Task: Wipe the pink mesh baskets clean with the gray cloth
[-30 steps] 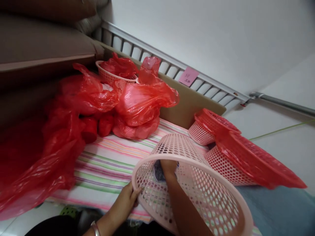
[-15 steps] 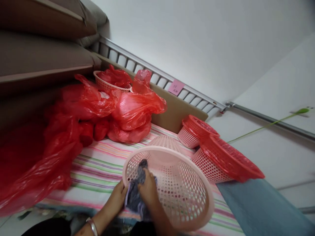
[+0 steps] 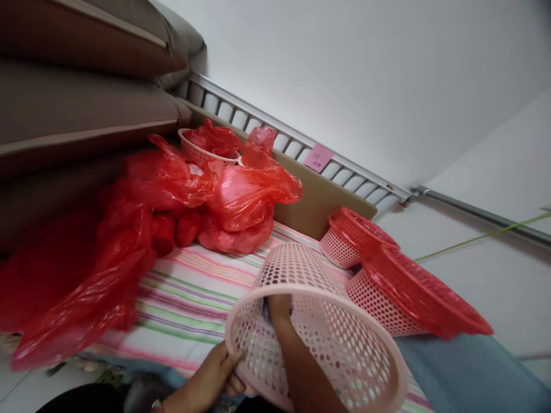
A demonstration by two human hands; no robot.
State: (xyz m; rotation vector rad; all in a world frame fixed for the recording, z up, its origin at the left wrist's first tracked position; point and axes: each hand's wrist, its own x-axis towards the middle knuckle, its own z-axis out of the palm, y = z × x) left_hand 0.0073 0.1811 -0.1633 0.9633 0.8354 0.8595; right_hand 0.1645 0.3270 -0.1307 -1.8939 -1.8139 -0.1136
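Basket tilted — left hand grips rim; right hand inside, room rightward.

The nearest basket is pale pink, patterned with rows of holes; the cloth inside it looks dark grey. Pink, green, purple and orange stripes cross the white sheet. The bags are translucent red, the note pink with dark writing, the cushions grey-brown, the board tan, the cord green.
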